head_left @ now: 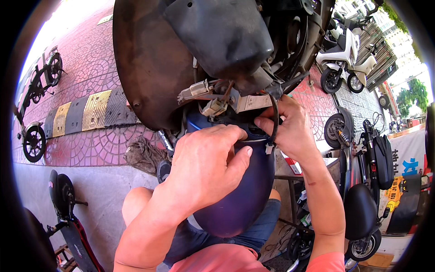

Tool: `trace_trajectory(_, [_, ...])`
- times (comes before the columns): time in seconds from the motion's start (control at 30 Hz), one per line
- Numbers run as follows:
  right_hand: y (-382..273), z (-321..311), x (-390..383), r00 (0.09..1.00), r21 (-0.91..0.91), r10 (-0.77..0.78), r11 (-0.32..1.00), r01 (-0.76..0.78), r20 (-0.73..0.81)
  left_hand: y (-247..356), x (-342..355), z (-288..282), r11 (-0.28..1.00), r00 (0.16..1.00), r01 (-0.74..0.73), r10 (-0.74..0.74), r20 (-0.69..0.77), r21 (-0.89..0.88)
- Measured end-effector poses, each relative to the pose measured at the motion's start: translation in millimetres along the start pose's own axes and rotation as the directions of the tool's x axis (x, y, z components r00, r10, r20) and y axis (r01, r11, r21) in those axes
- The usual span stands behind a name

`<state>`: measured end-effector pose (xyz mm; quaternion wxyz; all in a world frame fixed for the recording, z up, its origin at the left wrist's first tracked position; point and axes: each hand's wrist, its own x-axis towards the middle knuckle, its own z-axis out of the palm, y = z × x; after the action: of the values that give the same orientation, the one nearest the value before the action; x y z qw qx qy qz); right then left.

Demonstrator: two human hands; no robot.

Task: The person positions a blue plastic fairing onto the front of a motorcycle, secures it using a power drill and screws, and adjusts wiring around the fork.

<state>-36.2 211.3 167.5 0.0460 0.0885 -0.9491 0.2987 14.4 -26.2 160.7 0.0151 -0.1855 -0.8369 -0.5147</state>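
Observation:
A glossy dark blue-purple rounded panel (pixel 235 195) rests between my knees, below the underside of a scooter body with a black plastic cover (pixel 222 38). My left hand (pixel 199 163) lies over the panel's upper edge, thumb stretched apart. Its other fingertips reach into the gap and are hidden. At the right side of the gap, my right hand (pixel 287 124) has thumb and fingers bent together behind a black cable (pixel 276 120). What they pinch is hidden. Pale wire connectors (pixel 214 108) and a metal bracket (pixel 253 103) hang just above the gap.
A grey rag (pixel 144 154) lies on the ground at left, near a striped speed bump (pixel 93 109). A folding scooter (pixel 74 226) stands lower left. On the right are a small table (pixel 290 174), a black-seated scooter (pixel 362 211) and a white scooter (pixel 344 56) farther back.

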Motion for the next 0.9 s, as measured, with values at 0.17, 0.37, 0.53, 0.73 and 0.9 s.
trace_trajectory(0.17, [5,1,-2,0.998,0.048,-0.053,0.997,0.055,-0.043,2,0,1,1.000,1.000,0.004,-0.004,0.003,0.014])
trace_trajectory(0.37, [0,1,1,0.999,-0.017,-0.023,1.000,0.022,-0.026,4,1,1,0.999,0.999,0.032,-0.032,0.001,-0.022])
trace_trajectory(0.53, [-2,-1,-2,0.999,0.013,0.000,1.000,0.000,-0.035,5,0,2,0.999,0.999,0.033,-0.033,0.002,-0.011])
trace_trajectory(0.73, [-6,-4,1,1.000,-0.028,0.015,0.999,-0.015,0.001,6,0,1,0.997,0.997,0.072,-0.071,0.010,-0.031])
trace_trajectory(0.9, [0,-1,-2,1.000,0.065,0.003,0.998,-0.002,-0.026,6,0,0,0.997,0.997,0.076,-0.076,0.008,-0.032])
